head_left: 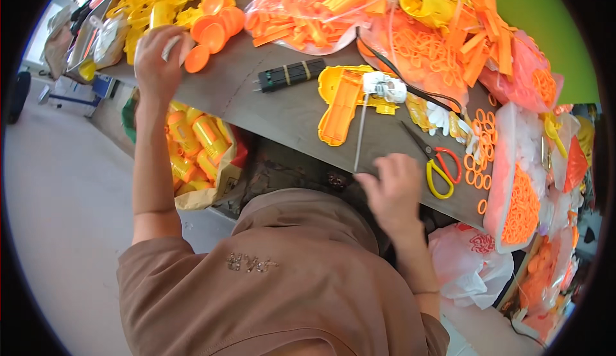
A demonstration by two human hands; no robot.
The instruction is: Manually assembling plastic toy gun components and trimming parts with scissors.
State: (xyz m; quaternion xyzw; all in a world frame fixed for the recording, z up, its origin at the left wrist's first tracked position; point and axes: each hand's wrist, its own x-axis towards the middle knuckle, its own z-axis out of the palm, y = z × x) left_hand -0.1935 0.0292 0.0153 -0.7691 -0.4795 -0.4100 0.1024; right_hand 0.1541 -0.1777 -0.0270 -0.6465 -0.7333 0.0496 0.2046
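Observation:
My left hand [160, 57] is raised over the table's left side, its fingers curled closed. A yellow cylindrical part [162, 14] shows right above the fingers; whether they grip it I cannot tell. A small white piece shows at the hand, its kind unclear. Beside it lie round orange cups [212, 34]. My right hand [393, 192] hovers by the near table edge, thumb and fingers apart, nothing in them. Just beyond it lies a yellow and orange toy gun shell [340, 115] with a white mechanism [385, 87] and a thin white tube [361, 134] pointing toward me.
Scissors [438, 170] with red and yellow handles lie right of my right hand, near loose orange rings [478, 170]. A black block [292, 75] rests mid-table. Bags of orange parts [308, 9] line the back. Below the left edge stands a bag of yellow parts [199, 141].

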